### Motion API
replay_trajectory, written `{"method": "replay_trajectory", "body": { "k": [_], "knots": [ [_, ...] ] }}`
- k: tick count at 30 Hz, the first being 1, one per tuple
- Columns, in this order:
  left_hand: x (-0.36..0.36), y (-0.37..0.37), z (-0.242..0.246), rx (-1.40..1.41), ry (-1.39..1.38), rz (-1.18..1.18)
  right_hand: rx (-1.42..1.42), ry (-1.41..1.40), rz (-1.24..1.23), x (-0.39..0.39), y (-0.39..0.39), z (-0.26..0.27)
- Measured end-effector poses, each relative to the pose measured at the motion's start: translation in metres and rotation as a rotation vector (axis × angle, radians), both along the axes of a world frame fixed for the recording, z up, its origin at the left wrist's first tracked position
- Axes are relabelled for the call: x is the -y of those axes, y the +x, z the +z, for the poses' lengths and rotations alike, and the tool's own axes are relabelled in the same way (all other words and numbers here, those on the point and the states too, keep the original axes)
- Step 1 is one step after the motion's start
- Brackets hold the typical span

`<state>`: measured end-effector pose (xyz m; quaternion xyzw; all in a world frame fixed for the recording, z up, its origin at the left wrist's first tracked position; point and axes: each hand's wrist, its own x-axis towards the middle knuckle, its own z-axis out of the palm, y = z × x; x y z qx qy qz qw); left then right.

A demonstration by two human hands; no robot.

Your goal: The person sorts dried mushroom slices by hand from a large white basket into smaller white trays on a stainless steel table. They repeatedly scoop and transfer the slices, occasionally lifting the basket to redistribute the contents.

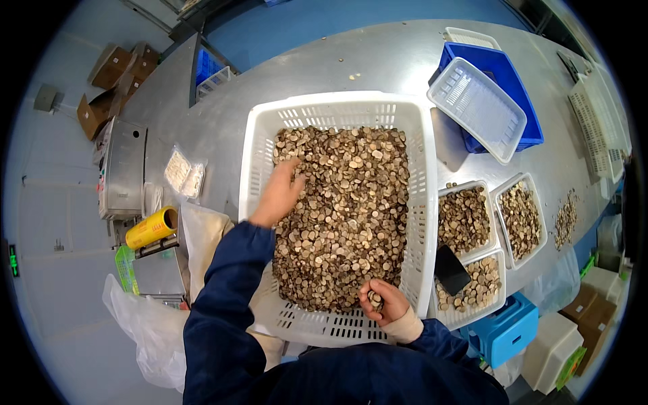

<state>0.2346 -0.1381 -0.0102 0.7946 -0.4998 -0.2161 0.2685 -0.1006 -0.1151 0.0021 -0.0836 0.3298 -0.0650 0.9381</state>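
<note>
A large white perforated plastic basket (428, 202) stands before me, filled with small round brown dried slices (344, 217). My left hand (281, 192) reaches over the basket's left side and touches the pile, thumb and forefinger apart; its other fingertips are partly hidden. Near the front right corner, my right hand (386, 302) is turned up with its fingers curled around a small bunch of slices (375, 300). Beside the basket on the right sit white trays of slices: a fuller one (463, 220), another (521, 220), and a nearer one (481, 286) with larger, paler slices.
A black phone-like slab (452, 270) overlaps the trays. Behind them, an empty clear tray (478, 109) leans on a blue crate (526, 126). Loose slices (565, 220) lie farther right on the steel table (314, 68). To the left are packed trays (185, 172) and a yellow roll (152, 228).
</note>
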Motion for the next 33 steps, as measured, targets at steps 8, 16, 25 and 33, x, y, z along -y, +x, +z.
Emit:
{"method": "replay_trajectory", "body": {
  "k": [8, 16, 25, 33],
  "knots": [
    [0.075, 0.0, -0.038, 0.137, 0.157, 0.164, -0.021, -0.006, -0.014, -0.002, -0.002, -0.006],
    [0.015, -0.104, -0.004, -0.102, 0.263, -0.468, -0.056, 0.005, 0.009, 0.001, 0.001, -0.002],
    [0.008, -0.001, -0.048, 0.445, 0.09, 0.046, -0.004, 0.009, -0.013, -0.002, 0.001, -0.004],
    [-0.051, -0.078, -0.025, 0.321, 0.197, -0.318, -0.026, 0.005, -0.009, -0.003, -0.001, -0.005]
  ]
}}
